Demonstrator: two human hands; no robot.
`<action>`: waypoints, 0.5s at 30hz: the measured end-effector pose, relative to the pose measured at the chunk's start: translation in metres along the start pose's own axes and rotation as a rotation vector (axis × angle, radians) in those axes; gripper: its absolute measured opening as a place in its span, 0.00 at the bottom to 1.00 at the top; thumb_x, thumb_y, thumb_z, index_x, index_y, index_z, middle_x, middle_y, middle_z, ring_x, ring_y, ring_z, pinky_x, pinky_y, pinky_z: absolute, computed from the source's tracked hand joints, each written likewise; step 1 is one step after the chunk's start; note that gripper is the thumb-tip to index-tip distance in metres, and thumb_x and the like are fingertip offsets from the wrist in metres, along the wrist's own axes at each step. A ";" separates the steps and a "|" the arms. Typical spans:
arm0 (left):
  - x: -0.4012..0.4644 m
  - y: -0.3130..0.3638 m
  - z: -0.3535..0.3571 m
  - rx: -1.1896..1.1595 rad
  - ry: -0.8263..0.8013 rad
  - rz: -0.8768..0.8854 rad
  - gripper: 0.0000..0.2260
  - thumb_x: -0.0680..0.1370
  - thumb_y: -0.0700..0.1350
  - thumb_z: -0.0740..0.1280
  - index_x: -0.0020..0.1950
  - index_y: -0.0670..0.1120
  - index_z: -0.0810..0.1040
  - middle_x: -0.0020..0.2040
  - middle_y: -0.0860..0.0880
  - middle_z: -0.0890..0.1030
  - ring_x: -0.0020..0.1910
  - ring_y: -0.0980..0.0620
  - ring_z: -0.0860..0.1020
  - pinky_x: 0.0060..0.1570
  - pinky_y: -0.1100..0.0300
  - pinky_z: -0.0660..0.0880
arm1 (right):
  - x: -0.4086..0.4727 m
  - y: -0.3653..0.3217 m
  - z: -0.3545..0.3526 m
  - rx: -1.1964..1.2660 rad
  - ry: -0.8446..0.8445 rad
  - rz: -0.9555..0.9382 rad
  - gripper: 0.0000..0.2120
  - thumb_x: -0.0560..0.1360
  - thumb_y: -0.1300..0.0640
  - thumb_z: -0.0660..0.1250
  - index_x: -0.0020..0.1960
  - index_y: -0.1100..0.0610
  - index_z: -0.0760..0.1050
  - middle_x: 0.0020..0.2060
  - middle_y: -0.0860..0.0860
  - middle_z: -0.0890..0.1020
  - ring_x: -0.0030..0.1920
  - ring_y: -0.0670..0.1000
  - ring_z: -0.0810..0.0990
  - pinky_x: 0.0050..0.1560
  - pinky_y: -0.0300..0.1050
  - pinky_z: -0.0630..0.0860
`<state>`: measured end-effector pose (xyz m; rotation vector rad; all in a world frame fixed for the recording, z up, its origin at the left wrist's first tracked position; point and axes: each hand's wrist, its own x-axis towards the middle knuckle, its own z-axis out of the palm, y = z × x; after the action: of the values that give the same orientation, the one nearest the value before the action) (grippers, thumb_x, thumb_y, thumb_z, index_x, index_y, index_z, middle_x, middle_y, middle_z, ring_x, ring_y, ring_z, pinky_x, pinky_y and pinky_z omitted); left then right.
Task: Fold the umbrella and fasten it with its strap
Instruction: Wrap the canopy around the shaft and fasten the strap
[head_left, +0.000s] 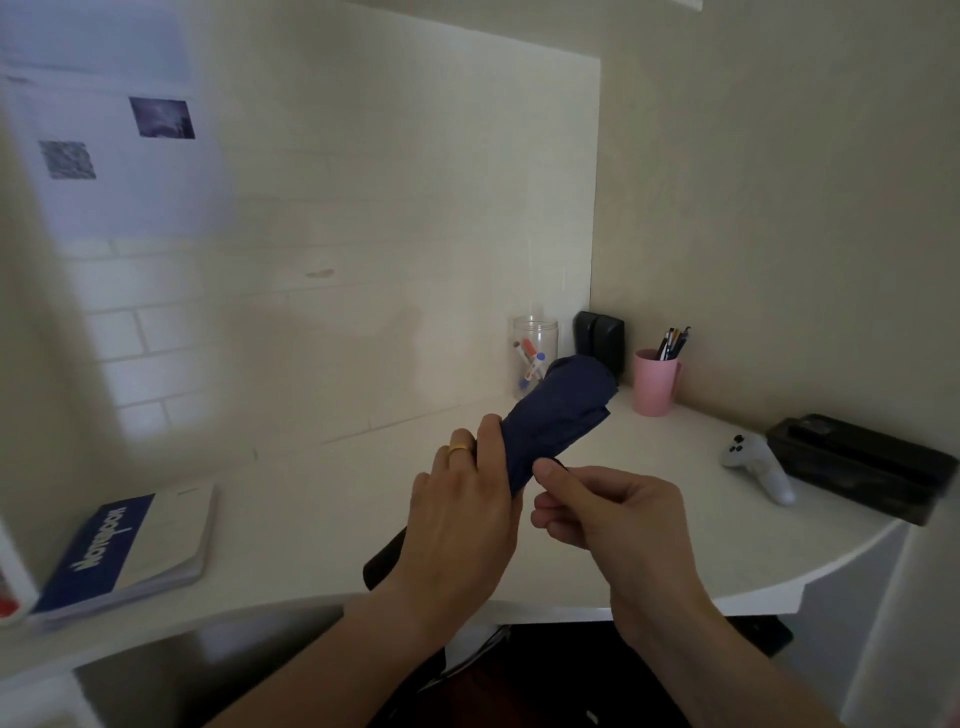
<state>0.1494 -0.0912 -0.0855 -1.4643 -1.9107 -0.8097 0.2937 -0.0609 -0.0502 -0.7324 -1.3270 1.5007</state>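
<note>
A collapsed navy-blue umbrella is held above the white desk, its canopy bunched and pointing up to the right. Its black handle sticks out below my left hand, which wraps around the folded fabric and wears a gold ring. My right hand pinches the dark strap at the side of the canopy between thumb and forefinger. Most of the strap is hidden by my fingers.
On the white desk lie a blue-and-white notebook at the left, a clear jar of markers, a pink cup of pens, a white game controller and a black case at the right.
</note>
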 end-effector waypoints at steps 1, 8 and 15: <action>-0.001 0.001 -0.001 0.012 0.013 -0.001 0.22 0.79 0.50 0.70 0.68 0.40 0.72 0.45 0.44 0.79 0.34 0.49 0.76 0.29 0.57 0.71 | -0.002 0.000 0.002 0.001 0.011 -0.008 0.08 0.71 0.57 0.77 0.37 0.61 0.86 0.31 0.57 0.86 0.30 0.51 0.85 0.33 0.37 0.80; -0.004 0.005 -0.009 0.069 0.058 0.022 0.24 0.76 0.49 0.74 0.67 0.40 0.71 0.44 0.45 0.79 0.34 0.50 0.76 0.28 0.58 0.71 | -0.007 0.002 0.010 -0.045 0.093 -0.035 0.09 0.71 0.56 0.78 0.33 0.55 0.85 0.28 0.54 0.86 0.30 0.51 0.86 0.33 0.39 0.82; -0.004 0.006 -0.012 0.153 0.086 0.008 0.28 0.72 0.47 0.78 0.66 0.40 0.72 0.43 0.43 0.80 0.34 0.48 0.77 0.28 0.54 0.73 | -0.007 0.008 0.007 -0.115 0.115 -0.122 0.07 0.72 0.55 0.77 0.35 0.55 0.86 0.29 0.53 0.86 0.32 0.52 0.86 0.38 0.45 0.84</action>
<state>0.1572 -0.1013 -0.0806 -1.3240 -1.8585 -0.6951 0.2873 -0.0694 -0.0570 -0.7849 -1.3544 1.2757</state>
